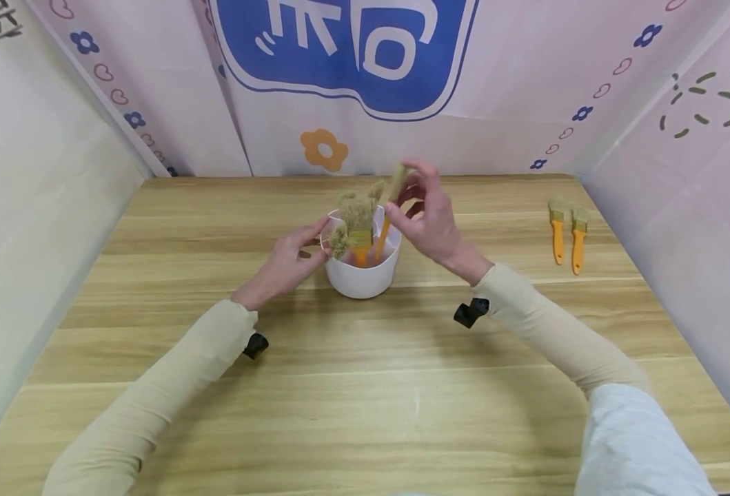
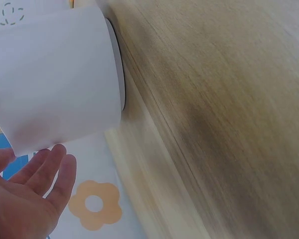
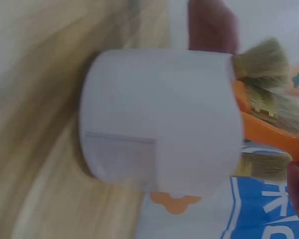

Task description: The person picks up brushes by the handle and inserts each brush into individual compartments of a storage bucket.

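Observation:
A white round tub (image 1: 365, 281) stands upright on the table with several paintbrushes (image 1: 358, 213) in it, bristles up. My left hand (image 1: 287, 263) holds the tub's left side near the rim; in the left wrist view its fingers (image 2: 62, 181) touch the wall. Over the rim's right side, my right hand (image 1: 429, 217) pinches a paintbrush (image 1: 382, 234) near its bristle end. That brush's orange handle points down into the tub. In the right wrist view the handle (image 3: 271, 134) crosses the rim, and only a bit of the hand shows at the edge.
Two more orange-handled paintbrushes (image 1: 558, 231) lie side by side on the wooden table (image 1: 365, 399) at the right. A printed backdrop (image 1: 489, 145) rises behind the table, with pale side walls left and right.

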A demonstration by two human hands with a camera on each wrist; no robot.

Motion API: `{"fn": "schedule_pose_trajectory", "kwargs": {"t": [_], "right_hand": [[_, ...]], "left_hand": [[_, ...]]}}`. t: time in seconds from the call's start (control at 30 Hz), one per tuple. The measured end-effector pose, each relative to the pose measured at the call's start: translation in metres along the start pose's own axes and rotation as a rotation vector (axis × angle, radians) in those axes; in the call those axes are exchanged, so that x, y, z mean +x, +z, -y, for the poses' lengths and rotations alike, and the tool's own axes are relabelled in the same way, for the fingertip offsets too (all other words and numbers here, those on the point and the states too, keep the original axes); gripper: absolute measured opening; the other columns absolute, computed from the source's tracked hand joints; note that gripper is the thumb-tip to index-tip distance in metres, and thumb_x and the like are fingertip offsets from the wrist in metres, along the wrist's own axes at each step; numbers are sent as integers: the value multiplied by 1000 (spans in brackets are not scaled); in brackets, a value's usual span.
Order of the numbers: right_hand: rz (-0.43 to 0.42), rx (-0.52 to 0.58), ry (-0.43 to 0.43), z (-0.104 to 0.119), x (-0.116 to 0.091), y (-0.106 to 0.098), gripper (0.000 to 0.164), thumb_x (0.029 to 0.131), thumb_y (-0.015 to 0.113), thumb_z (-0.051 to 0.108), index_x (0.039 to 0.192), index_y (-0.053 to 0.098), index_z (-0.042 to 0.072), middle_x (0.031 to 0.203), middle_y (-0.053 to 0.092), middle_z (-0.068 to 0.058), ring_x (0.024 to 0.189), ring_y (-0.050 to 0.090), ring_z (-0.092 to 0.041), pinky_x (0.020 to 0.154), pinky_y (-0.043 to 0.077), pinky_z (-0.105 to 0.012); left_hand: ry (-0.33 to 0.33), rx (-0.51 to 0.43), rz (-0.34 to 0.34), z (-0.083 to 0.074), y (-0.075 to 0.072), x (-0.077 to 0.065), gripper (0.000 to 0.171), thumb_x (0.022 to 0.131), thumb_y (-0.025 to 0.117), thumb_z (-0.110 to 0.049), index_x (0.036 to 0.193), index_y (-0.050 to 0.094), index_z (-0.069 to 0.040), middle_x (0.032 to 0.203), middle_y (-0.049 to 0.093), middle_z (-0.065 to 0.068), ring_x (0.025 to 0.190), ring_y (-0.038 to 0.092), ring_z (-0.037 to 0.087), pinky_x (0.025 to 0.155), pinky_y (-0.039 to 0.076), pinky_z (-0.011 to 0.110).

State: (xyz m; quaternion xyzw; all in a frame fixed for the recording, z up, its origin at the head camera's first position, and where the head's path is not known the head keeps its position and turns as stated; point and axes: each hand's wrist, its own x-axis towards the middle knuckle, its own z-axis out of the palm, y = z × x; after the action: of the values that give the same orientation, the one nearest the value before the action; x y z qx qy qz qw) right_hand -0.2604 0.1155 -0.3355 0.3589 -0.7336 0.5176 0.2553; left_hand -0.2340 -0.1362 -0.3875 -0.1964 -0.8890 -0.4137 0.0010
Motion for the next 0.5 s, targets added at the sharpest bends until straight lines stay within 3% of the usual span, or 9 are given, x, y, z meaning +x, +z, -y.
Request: {"fn": "schedule_pose_trajectory", "kwargs": {"t": [0.13, 0.5], "right_hand": [[48, -26, -32, -6, -13, 7, 56, 78, 66, -3, 126, 37, -1, 83, 58, -20, 68, 59, -23, 48, 47, -20], [119, -116, -112, -13, -29, 14, 58, 77, 69, -3, 126, 37, 1, 81, 57, -18, 69, 60, -22, 48, 48, -24]], "left_hand": [[3, -6, 4, 1, 0, 1, 60, 92, 53, -27, 147, 31, -17, 139, 48, 18, 119, 55, 33, 88, 54, 44], [1, -17, 0, 3, 1, 0, 60, 92, 50, -29, 147, 29, -19, 141, 46, 17, 120, 55, 32, 89, 54, 45]]}}
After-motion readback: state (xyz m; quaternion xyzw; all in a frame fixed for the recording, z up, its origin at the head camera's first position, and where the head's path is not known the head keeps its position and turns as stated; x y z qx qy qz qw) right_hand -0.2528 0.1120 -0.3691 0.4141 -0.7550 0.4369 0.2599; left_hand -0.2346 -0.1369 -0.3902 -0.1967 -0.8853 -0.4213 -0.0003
